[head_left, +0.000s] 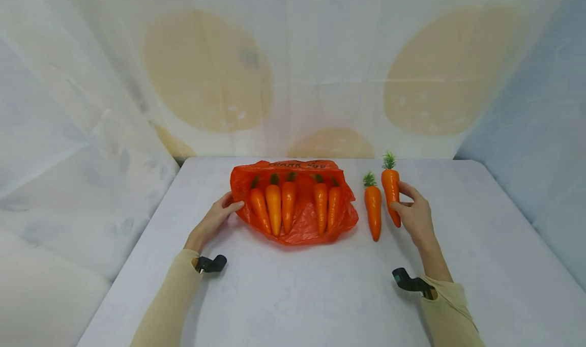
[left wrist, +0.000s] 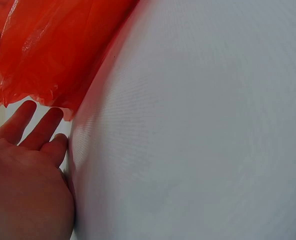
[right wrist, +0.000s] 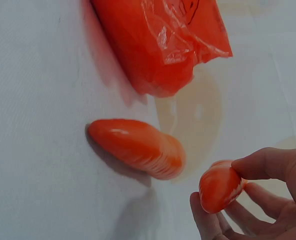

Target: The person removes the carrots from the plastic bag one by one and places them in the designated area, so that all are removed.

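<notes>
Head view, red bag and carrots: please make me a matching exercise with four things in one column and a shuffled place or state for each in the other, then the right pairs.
Things:
1. Left hand
2. Right hand
3. Red bag
4. Loose carrot

Places and states:
A. Bears printed lettering along its far edge
B. Lies on the table, held by no hand, to the right of the bag
C. Holds a carrot between thumb and fingers
D. Touches the left edge of the bag

Right pairs: 1-D, 2-C, 3-A, 4-B
</notes>
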`<state>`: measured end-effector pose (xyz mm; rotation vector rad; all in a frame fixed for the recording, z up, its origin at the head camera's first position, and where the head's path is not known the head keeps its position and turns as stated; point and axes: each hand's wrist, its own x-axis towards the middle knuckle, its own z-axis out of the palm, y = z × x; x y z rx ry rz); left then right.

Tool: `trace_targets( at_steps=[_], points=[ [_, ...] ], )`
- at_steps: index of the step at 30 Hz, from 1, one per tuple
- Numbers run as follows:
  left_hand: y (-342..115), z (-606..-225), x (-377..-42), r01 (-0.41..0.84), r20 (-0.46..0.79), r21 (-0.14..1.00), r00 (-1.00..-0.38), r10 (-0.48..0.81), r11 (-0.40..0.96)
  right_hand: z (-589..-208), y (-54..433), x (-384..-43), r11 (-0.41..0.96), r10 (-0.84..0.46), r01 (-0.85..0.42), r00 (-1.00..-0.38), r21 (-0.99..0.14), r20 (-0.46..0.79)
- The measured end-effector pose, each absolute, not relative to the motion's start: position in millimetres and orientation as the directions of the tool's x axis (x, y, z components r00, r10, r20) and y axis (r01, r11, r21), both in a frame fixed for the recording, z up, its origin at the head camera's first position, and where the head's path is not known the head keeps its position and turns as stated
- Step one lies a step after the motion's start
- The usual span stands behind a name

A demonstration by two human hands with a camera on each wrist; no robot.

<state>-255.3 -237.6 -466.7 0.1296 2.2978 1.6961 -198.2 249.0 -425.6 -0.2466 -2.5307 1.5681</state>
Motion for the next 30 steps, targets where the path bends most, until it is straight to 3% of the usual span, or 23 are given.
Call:
trace_targets(
  at_steps=[18, 30],
  points=[
    [-240, -472, -256, -0.095, -0.171, 0.948, -0.957, 0.233, 0.302, -445, 257, -202, 0.449, 0.176, 0.216, -0.973, -0.867, -0.151],
    [-238, -469, -256, -0.109, -0.18, 0.95, -0.956, 0.23, 0.293, -443, 257, -204, 0.516, 0.197, 0.257, -0.964, -0.817, -0.179]
  ],
)
